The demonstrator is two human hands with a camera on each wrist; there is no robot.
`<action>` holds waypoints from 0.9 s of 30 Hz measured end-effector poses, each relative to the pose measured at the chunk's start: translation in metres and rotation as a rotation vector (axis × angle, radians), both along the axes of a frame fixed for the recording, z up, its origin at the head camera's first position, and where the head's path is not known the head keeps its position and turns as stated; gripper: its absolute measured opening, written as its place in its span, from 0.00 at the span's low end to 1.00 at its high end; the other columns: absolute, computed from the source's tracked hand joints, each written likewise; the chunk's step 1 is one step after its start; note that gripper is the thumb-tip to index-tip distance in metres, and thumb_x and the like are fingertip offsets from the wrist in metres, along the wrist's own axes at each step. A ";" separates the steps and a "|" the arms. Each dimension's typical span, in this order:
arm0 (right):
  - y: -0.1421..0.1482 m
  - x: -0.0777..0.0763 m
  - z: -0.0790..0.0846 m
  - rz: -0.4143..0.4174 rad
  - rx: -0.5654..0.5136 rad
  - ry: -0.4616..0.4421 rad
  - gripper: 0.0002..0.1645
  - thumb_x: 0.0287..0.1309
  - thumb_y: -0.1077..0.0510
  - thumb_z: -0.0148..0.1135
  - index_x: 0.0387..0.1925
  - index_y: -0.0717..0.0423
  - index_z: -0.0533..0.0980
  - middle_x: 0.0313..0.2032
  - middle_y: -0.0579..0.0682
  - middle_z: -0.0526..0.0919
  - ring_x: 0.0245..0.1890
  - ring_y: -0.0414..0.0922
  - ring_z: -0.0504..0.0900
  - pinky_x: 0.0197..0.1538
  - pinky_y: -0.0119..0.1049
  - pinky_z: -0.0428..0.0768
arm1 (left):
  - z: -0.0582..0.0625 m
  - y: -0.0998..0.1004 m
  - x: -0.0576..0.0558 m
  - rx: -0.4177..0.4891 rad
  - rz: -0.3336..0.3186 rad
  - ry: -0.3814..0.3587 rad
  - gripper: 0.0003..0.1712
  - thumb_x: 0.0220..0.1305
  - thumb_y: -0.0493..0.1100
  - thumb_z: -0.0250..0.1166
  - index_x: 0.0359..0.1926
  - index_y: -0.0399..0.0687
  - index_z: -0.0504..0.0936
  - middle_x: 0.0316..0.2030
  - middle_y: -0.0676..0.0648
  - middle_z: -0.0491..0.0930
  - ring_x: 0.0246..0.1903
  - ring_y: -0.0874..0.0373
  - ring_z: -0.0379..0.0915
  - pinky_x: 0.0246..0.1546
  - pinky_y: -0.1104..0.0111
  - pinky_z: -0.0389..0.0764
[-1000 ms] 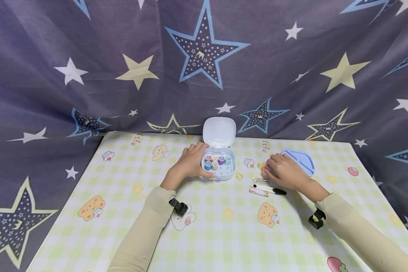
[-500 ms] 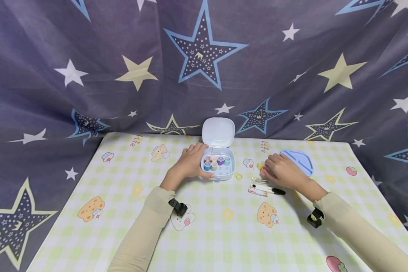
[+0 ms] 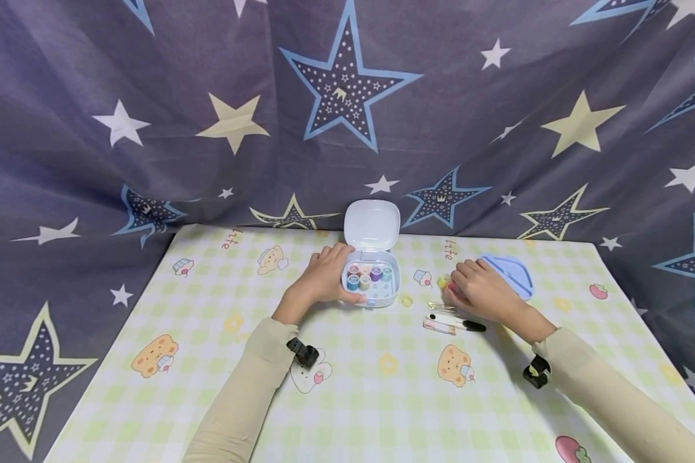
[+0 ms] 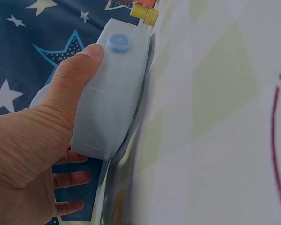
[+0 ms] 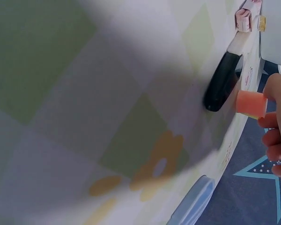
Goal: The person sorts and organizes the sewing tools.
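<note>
The left hand point(image 3: 324, 276) clasps the pale box point(image 4: 110, 96), thumb on its front wall; at the box's three o'clock, the right hand point(image 3: 479, 290) pinches an orange-red spool point(image 5: 249, 104), with a yellow spool point(image 3: 443, 281) toward its nine o'clock. Hardly anything has shifted over the last second, so the orange-red spool seems no nearer the box.

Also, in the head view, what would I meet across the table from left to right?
Left hand, light-blue box with lid open, small yellow piece, second yellow piece, coral cylinder in the right hand, blue tray.
</note>
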State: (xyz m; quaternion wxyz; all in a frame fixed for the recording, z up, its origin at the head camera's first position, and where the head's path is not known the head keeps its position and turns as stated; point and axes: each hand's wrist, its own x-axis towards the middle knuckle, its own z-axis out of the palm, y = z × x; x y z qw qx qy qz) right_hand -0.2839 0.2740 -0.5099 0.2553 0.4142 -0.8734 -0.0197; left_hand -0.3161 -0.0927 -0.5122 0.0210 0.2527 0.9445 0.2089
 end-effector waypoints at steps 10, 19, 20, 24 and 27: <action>-0.002 0.001 0.011 0.026 -0.004 0.020 0.11 0.53 0.54 0.65 0.26 0.57 0.75 0.26 0.52 0.74 0.29 0.52 0.75 0.39 0.48 0.74 | 0.000 0.000 0.000 -0.005 -0.005 0.017 0.66 0.38 0.68 0.82 0.73 0.45 0.61 0.67 0.45 0.67 0.61 0.46 0.66 0.60 0.51 0.68; -0.017 -0.002 0.028 0.037 -0.082 0.016 0.09 0.56 0.55 0.61 0.28 0.57 0.75 0.27 0.52 0.75 0.31 0.53 0.75 0.40 0.48 0.71 | 0.002 0.002 0.000 -0.020 -0.002 -0.008 0.67 0.39 0.69 0.81 0.74 0.46 0.60 0.68 0.45 0.65 0.63 0.46 0.64 0.62 0.50 0.67; -0.019 -0.002 0.031 0.041 -0.084 0.020 0.09 0.56 0.55 0.60 0.28 0.57 0.75 0.27 0.52 0.75 0.31 0.53 0.75 0.40 0.48 0.71 | 0.003 0.002 0.000 -0.019 -0.003 -0.008 0.67 0.39 0.69 0.82 0.74 0.46 0.60 0.68 0.45 0.65 0.63 0.45 0.64 0.62 0.50 0.67; -0.029 -0.003 0.040 0.056 -0.075 0.032 0.10 0.57 0.54 0.61 0.31 0.58 0.76 0.28 0.52 0.76 0.33 0.53 0.77 0.42 0.48 0.74 | 0.004 0.001 0.001 -0.020 0.001 -0.013 0.67 0.38 0.69 0.82 0.74 0.46 0.60 0.69 0.45 0.65 0.64 0.45 0.63 0.63 0.49 0.66; -0.036 -0.004 0.047 0.061 -0.048 0.027 0.11 0.59 0.53 0.60 0.32 0.58 0.77 0.29 0.51 0.76 0.33 0.52 0.76 0.43 0.48 0.74 | 0.003 0.001 0.000 -0.022 0.007 -0.014 0.67 0.38 0.69 0.82 0.74 0.46 0.60 0.69 0.45 0.65 0.64 0.45 0.63 0.64 0.49 0.66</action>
